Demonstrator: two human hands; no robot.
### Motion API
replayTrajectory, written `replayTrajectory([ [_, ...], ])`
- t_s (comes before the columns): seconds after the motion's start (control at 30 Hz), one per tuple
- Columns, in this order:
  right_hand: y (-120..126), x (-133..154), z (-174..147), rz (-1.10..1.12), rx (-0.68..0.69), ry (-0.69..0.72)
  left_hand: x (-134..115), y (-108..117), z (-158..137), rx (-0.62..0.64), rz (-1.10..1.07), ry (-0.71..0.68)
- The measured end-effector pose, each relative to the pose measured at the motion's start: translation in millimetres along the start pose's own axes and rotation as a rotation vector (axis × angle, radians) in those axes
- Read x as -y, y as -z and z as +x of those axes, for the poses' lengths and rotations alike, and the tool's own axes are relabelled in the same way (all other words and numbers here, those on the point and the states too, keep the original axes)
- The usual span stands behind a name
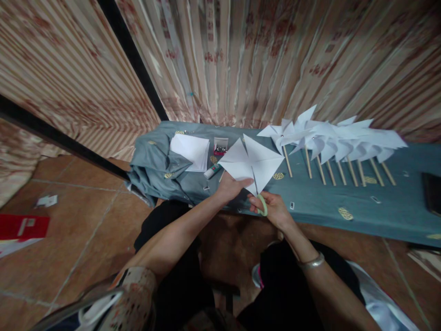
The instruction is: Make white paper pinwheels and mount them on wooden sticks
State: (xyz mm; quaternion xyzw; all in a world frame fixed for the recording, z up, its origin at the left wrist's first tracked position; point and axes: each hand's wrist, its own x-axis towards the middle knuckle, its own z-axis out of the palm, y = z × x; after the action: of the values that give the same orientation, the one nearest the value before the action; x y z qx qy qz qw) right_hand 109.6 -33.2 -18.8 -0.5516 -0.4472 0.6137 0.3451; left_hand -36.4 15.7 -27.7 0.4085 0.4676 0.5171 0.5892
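Note:
A square of white paper, turned corner toward me, has slits running in from its corners and crease lines across its middle. My left hand grips its lower left edge, thumb on top. In my right hand is a pair of scissors with a pale green handle, held at the paper's near corner. The blades lie at the slit there and are mostly hidden. Close by on the left rest a glue stick, a small box of metal pins and a stack of white paper.
Several white paper pinwheels on wooden sticks overlap in a row to the right. They lie on a narrow bench covered in blue-grey cloth. A dark phone-like object sits at the far right. Striped curtains hang behind.

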Motion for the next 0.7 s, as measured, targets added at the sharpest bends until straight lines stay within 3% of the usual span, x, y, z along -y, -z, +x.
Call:
replayTrajectory([
  [0.53,7.0,-8.5,-10.4,0.001,0.088,-0.043,-2.1,0.4,2.2,-0.011,-0.003,-0.035],
  [0.7,30.5,-17.2,-20.8,-0.242,0.098,0.029,-0.9,3.7,12.0,-0.044,-0.009,-0.037],
])
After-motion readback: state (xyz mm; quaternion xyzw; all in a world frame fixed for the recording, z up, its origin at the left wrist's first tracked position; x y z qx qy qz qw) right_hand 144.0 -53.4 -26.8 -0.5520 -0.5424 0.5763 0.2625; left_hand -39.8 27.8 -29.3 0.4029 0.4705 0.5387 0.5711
